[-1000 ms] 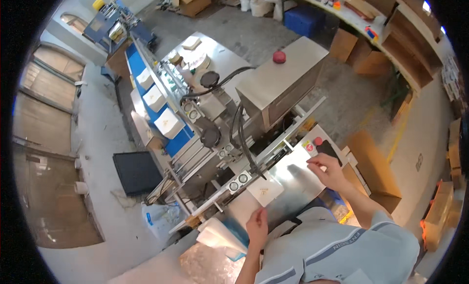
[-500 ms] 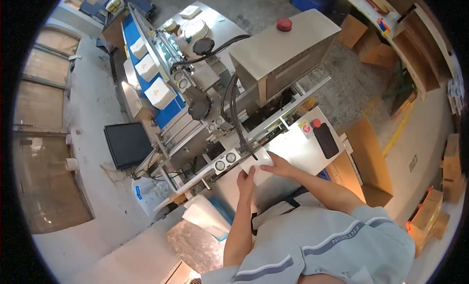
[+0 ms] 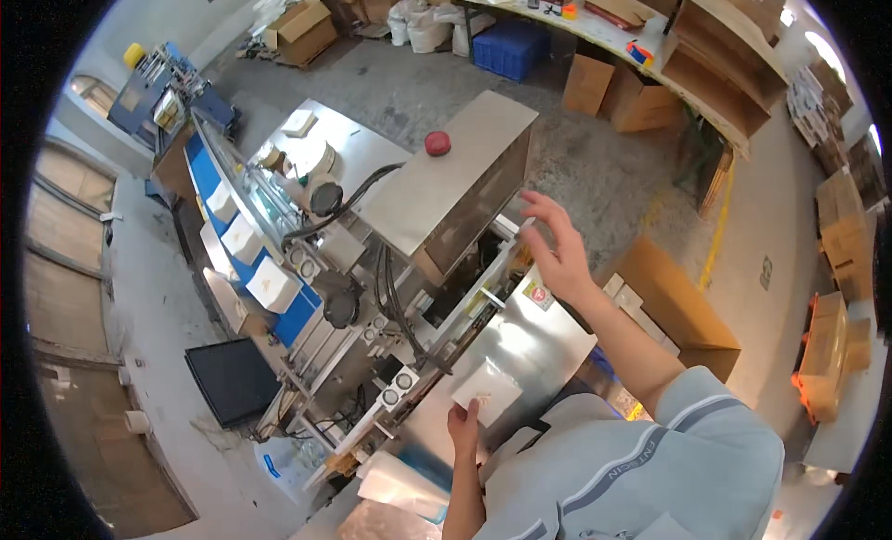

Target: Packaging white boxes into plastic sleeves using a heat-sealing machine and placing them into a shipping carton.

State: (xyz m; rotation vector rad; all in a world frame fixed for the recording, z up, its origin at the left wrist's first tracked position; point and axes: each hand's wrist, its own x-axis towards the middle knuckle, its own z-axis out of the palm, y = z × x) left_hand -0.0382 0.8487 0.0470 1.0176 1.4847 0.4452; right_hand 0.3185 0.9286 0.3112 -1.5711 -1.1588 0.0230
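Note:
My left hand (image 3: 463, 424) pinches the near-left corner of a flat white square pack (image 3: 489, 394), thumb on top. Clear shiny film seems to stick out past the pack's far edge. The pack lies over the steel worktop (image 3: 534, 349) at the front of the machine. Raised above the worktop's right end, my right hand (image 3: 560, 252) is open and holds nothing, its fingers and thumb apart. Just below it a red-and-white label (image 3: 537, 295) shows on the steel. A large steel housing (image 3: 455, 173) with a red knob (image 3: 437, 143) stands beyond.
At the left, several white packs (image 3: 276, 284) sit on a blue conveyor belt (image 3: 297, 322). Black cables (image 3: 400, 322) hang at the machine's front. An open cardboard carton (image 3: 683, 298) stands right of the worktop. White sheets (image 3: 400, 484) are stacked low at the left; a black panel (image 3: 232, 380) leans farther left.
My right hand has let go of the pack and risen away to the right. My left hand keeps the pack, now lower in the picture. The view has shifted, showing more of the room's far side.

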